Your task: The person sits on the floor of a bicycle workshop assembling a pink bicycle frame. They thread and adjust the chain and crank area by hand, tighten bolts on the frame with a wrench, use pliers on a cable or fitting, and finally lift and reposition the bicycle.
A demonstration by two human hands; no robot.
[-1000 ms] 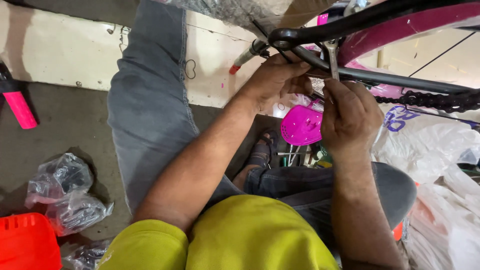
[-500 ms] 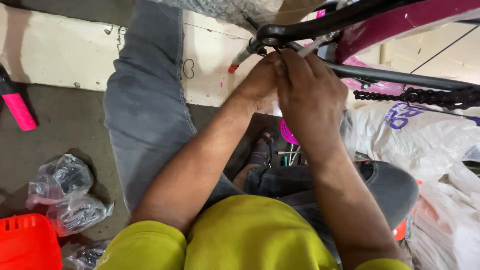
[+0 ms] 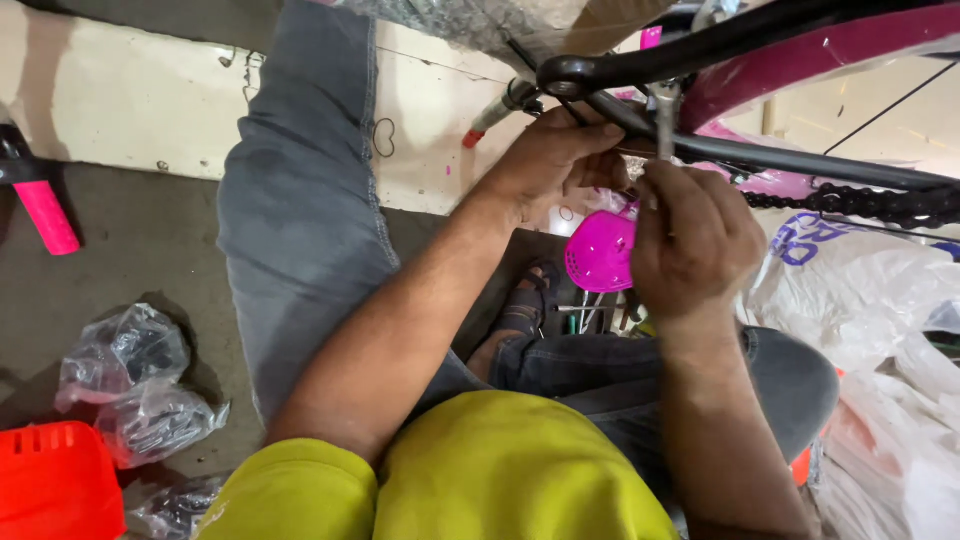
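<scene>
- White sack (image 3: 850, 270) with blue print lies under the chain (image 3: 860, 205), at the right; the print is partly hidden.
- Crumpled clear bags (image 3: 130, 385) lie on the grey floor at the lower left, just beside a red crate (image 3: 50, 485) in the corner.
- Clear wrap (image 3: 480, 20) covers something at the top edge, above the frame (image 3: 720, 45).
- Pink grip (image 3: 45, 215) juts in from the left edge, near the pale curb (image 3: 120, 110).
- Right hand (image 3: 695, 240) is closed around a metal wrench (image 3: 667, 110), which stands upright against the black frame tube.
- Left hand (image 3: 550, 160) presses on the frame joint, fingers curled; whether it clamps anything I cannot tell.
- Pink disc (image 3: 600, 252) sits just below and between the hands.
- Room is tight: knees, frame and sack hem the hands in; open floor lies only to the left.
</scene>
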